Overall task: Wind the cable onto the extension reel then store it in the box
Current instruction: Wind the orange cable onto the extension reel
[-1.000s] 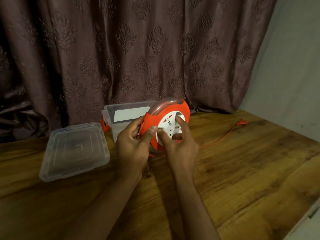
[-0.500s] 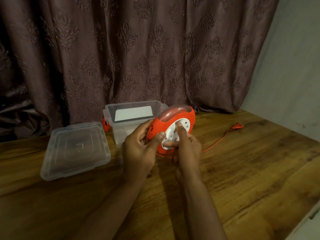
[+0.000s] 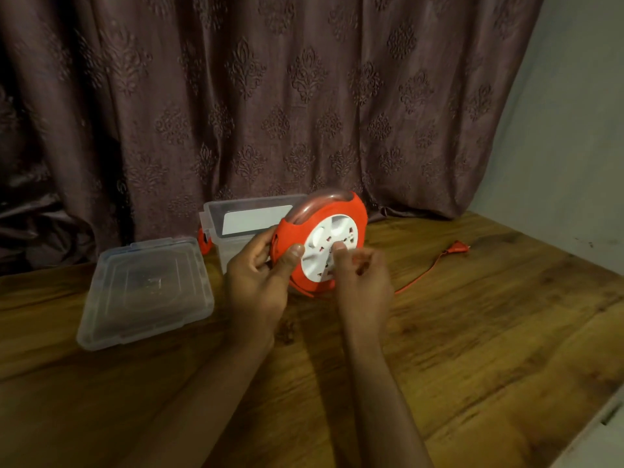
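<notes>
A wooden table (image 3: 472, 349) carries a clear lid (image 3: 145, 292) near its back left, an open clear box (image 3: 243, 228) at the back edge, and an orange cable (image 3: 429, 271) with its plug (image 3: 457, 248) toward the back right.

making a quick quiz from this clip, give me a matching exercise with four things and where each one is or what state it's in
1. round orange and white extension reel
2. clear plastic lid
3. orange plug
4. clear plastic box

a. flat on the wooden table, left
b. lying at the cable's end, right
c. open, behind the reel
d. held upright in both hands

Pairs: 1-d, 2-a, 3-b, 4-c
</notes>
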